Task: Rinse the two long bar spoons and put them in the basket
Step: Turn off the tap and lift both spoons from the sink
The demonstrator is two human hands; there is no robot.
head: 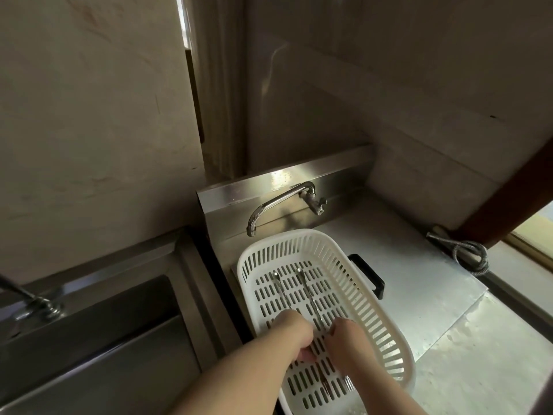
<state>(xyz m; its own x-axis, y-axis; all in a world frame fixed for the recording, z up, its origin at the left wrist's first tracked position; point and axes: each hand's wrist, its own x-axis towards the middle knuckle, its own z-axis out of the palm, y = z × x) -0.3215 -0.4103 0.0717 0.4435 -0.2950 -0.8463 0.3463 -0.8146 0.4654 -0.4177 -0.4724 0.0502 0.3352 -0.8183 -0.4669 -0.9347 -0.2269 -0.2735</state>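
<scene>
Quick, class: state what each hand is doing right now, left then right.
Left hand: closed around a bar spoon over the white basket.
Right hand: closed on the other bar spoon.

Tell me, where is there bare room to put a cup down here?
The steel counter right of the basket is bare, out to the coiled hose. The basket's far end, near the tap, holds only the spoons. Its near end is crowded by both hands.

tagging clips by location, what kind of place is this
Probably a commercial kitchen or bar wash station: a stainless steel sink, a wall-mounted faucet on a steel backsplash, and a white plastic basket holding bar spoons.
</scene>
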